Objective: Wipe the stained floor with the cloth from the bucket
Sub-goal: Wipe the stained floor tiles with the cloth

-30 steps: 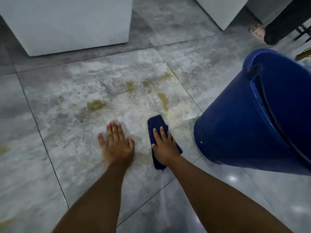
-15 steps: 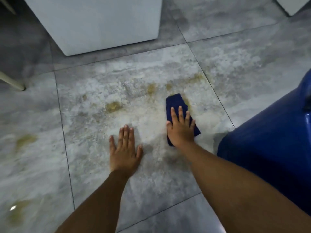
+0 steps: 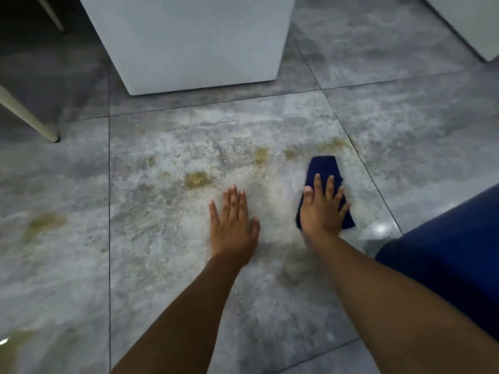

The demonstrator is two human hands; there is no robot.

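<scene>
Grey tiled floor [image 3: 167,265] bore yellowish stains [image 3: 197,179]. My right hand [image 3: 321,211] pressed flat, fingers spread, on the dark blue cloth [image 3: 322,168]. My left hand [image 3: 232,222] lay open on the tile.

A big white cabinet block [image 3: 189,41] stood on the grey tiles straight ahead, its lower edge meeting the floor just past a grout line. Off to the right, the corner of a second white unit [image 3: 469,20] showed. At the left, a pale slanted furniture leg [image 3: 27,114] ended in a dark foot, and another thin leg [image 3: 51,12] stood behind it
</scene>
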